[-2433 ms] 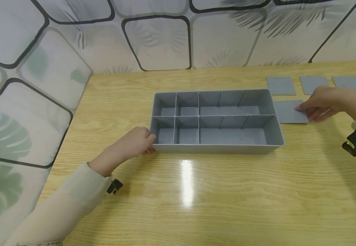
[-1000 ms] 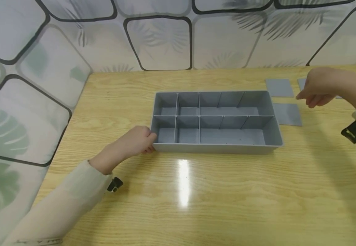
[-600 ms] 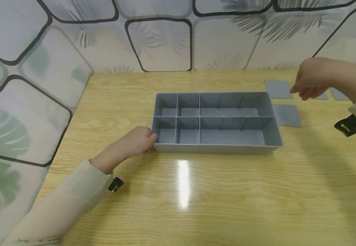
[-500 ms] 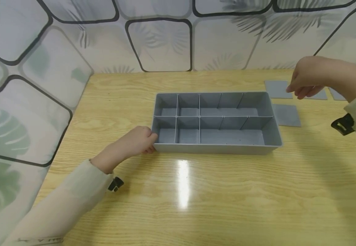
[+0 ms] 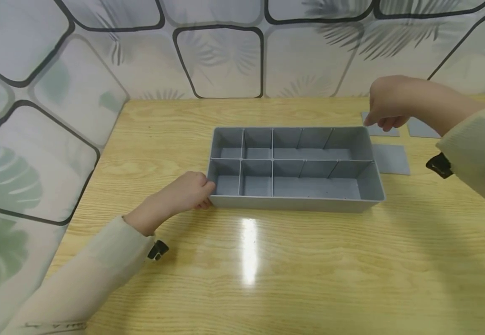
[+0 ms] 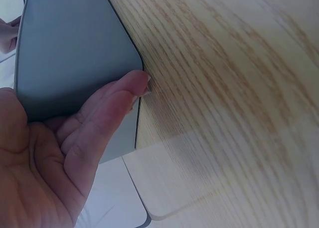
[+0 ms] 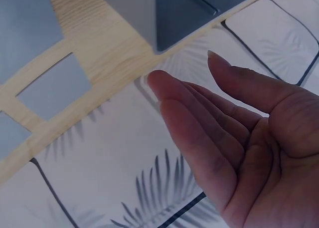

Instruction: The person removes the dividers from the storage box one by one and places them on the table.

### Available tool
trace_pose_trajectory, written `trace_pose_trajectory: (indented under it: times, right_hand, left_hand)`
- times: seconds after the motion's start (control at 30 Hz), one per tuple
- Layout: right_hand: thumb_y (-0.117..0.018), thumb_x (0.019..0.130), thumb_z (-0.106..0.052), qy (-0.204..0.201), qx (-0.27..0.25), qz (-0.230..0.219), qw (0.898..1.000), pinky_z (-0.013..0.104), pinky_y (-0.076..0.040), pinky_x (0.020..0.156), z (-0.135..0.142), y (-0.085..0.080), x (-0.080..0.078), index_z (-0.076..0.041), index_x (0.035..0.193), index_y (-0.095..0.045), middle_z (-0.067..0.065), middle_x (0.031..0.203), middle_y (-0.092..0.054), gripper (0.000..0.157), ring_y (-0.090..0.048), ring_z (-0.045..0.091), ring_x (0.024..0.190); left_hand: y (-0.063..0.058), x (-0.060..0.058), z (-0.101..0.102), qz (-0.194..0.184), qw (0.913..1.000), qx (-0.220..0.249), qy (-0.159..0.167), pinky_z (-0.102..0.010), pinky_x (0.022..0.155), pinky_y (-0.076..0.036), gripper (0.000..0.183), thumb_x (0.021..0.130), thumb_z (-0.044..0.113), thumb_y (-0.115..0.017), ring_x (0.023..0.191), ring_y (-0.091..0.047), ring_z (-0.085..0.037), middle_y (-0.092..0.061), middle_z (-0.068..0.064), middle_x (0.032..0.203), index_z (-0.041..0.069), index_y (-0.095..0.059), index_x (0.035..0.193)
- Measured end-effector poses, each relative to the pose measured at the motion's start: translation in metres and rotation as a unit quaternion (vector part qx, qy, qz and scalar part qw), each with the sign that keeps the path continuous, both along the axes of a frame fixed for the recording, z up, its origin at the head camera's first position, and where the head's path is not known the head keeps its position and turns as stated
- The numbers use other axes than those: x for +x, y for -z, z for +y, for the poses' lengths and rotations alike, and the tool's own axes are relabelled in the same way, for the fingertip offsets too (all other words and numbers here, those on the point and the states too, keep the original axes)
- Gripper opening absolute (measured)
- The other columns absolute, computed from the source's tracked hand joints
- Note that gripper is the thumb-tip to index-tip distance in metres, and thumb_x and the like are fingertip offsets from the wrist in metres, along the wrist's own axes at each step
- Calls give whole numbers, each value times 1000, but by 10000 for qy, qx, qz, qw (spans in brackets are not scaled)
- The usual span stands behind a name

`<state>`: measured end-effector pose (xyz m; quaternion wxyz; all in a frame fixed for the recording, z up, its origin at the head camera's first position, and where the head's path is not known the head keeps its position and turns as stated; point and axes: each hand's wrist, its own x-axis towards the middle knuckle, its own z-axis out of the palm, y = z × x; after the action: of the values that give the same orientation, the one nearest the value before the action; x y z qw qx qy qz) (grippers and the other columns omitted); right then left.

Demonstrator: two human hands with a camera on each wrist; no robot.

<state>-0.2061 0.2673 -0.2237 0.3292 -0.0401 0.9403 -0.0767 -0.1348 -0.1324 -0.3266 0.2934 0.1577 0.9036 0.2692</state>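
Observation:
A long grey divided box point(image 5: 297, 204) lies across the middle of the wooden table. My left hand point(image 5: 188, 191) holds its near left corner, thumb at the rim. In the left wrist view, the fingers point(image 6: 102, 130) lie along the outer wall point(image 6: 75, 48) down by the table. Above the box's far right corner hovers my right hand point(image 5: 395, 100), nothing in it. The right wrist view shows its thumb point(image 7: 244, 88) apart from its loosely bent fingers point(image 7: 199, 148), with the box's end point(image 7: 132, 13) beyond.
Right of the box lies a larger flat grey panel point(image 5: 393, 159). Behind it are smaller grey squares point(image 5: 387, 132), partly covered by the right hand and forearm; one point(image 7: 55, 86) shows whole in the right wrist view. A patterned cloth point(image 5: 221, 60) hangs along the table's back edge.
Earlier, my right hand touched the larger panel; it let go, rose and moved left to the box's far right corner. The panel shifted slightly left. My left hand stayed at its corner.

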Motion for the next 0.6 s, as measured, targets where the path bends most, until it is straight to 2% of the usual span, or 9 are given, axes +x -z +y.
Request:
trace_pose_trajectory:
  times: [0.13, 0.43, 0.6]
  right_hand:
    - [-58, 91, -14, -321, 145, 113, 9993, 32, -54, 57, -13, -1, 0, -3, 66, -59, 6, 65, -63, 27, -60, 15, 56]
    - [-59, 89, -18, -815, 366, 302, 9955, 31, -47, 61, -41, -5, -3, -6, 57, -54, 2, 55, -59, 35, -48, 13, 46]
    - [-60, 88, -19, -982, 549, 437, 9927, 33, -47, 64, -60, -5, -4, -7, 58, -53, 4, 55, -59, 33, -50, 15, 48]
  left_hand:
    - [2, -1, 0, -23, 10000, -41, -40, -29, 60, -54, 36, 90, 18, -35, 63, -66, -20, -69, -11, 74, -5, -62, 85]
    - [5, -2, 0, -65, 10000, 62, -8, -30, 62, -55, 36, 91, 17, -35, 65, -66, -19, -69, -12, 75, -6, -62, 87]
    - [5, -2, -2, 5, 10000, -4, 54, -30, 63, -54, 36, 91, 17, -35, 63, -64, -19, -68, -10, 72, -2, -62, 78]
